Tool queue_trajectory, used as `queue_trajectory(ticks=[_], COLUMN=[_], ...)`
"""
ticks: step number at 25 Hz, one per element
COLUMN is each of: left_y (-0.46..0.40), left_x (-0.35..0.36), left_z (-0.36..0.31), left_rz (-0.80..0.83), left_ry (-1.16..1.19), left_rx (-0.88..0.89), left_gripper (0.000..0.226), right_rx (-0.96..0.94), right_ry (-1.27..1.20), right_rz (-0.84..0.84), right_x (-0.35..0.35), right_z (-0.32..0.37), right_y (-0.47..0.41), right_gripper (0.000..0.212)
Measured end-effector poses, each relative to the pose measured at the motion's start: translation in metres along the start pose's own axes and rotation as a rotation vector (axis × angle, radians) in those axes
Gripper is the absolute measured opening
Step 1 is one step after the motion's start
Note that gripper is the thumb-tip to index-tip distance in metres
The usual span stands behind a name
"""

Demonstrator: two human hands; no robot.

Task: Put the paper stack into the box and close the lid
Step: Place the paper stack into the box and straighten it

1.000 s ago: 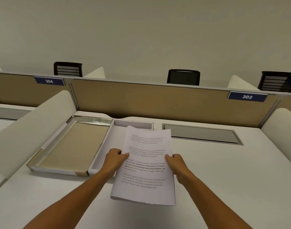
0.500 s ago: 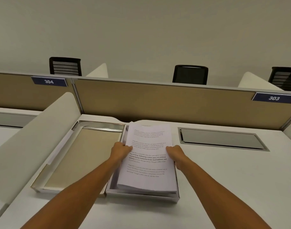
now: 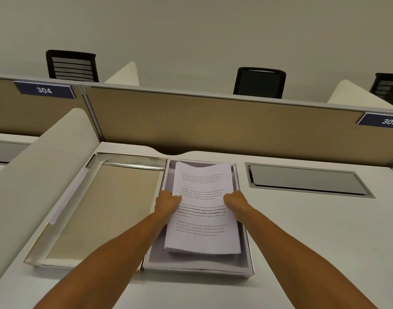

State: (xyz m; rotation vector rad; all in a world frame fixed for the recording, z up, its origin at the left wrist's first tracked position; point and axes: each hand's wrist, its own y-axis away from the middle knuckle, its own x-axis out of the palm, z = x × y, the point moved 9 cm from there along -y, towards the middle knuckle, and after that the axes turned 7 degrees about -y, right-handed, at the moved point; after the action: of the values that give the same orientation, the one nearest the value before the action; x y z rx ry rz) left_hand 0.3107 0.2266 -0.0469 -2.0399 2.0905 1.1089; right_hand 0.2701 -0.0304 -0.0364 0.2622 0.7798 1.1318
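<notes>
A printed white paper stack sits inside the shallow white box on the desk, its far end slightly bowed. My left hand grips the stack's left edge and my right hand grips its right edge. The box's lid lies open and flat to the left, joined along the box's left side, showing a tan inner face with a silvery rim.
A tan partition with signs 304 and 303 closes off the far side of the desk. A white curved side divider stands left of the lid. A grey cable hatch is set in the desk right of the box. Black chairs stand beyond.
The paper stack moved forward from above the near desk and down into the box, with both hands still on its edges. The camera shifted closer and rightward over the box.
</notes>
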Motion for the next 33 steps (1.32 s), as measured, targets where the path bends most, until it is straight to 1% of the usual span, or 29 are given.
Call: queue_trajectory(ticks=[3,5,9,13,17,20,21,24,26,29,33], left_y=[-0.004,-0.006,-0.008,-0.008,-0.001,0.007,0.010,0.016,0.018,0.023,0.026], left_x=[0.001,0.001,0.000,0.002,0.001,0.001,0.002,0.005,0.003,-0.001,-0.004], left_z=[0.004,0.004,0.000,0.000,-0.005,-0.008,-0.008,-0.006,-0.004,-0.001,0.004], left_rz=[-0.026,-0.030,-0.028,-0.014,-0.062,-0.103,-0.104,-0.087,-0.097,-0.126,-0.139], left_ry=[-0.041,-0.062,-0.113,-0.161,-0.206,-0.241,-0.263,-0.304,-0.279,-0.182,-0.079], left_rx=[-0.027,-0.037,-0.033,-0.032,-0.008,0.042,0.061,0.108,0.108,0.066,0.007], left_gripper=[0.022,0.016,0.011,0.021,0.015,0.007,0.008,0.010,0.010,0.012,0.020], right_rx=[-0.017,-0.016,-0.016,-0.005,-0.008,-0.017,-0.019,-0.017,-0.025,-0.028,-0.035], right_ry=[0.031,0.044,0.057,0.109,0.194,0.197,0.199,0.239,0.197,0.113,0.052], right_rz=[-0.034,-0.044,-0.027,-0.018,0.044,0.089,0.094,0.103,0.114,0.116,0.116], right_x=[0.005,0.006,0.008,0.009,0.017,0.023,0.023,0.022,0.022,0.019,0.016], right_z=[0.000,-0.001,-0.002,-0.004,-0.003,-0.005,-0.006,-0.009,-0.012,-0.015,-0.015], right_y=[-0.007,-0.009,-0.010,-0.010,-0.003,0.004,0.007,0.016,0.016,0.017,0.017], right_gripper=[0.026,0.022,0.021,0.024,0.030,0.046,0.048,0.046,0.046,0.049,0.036])
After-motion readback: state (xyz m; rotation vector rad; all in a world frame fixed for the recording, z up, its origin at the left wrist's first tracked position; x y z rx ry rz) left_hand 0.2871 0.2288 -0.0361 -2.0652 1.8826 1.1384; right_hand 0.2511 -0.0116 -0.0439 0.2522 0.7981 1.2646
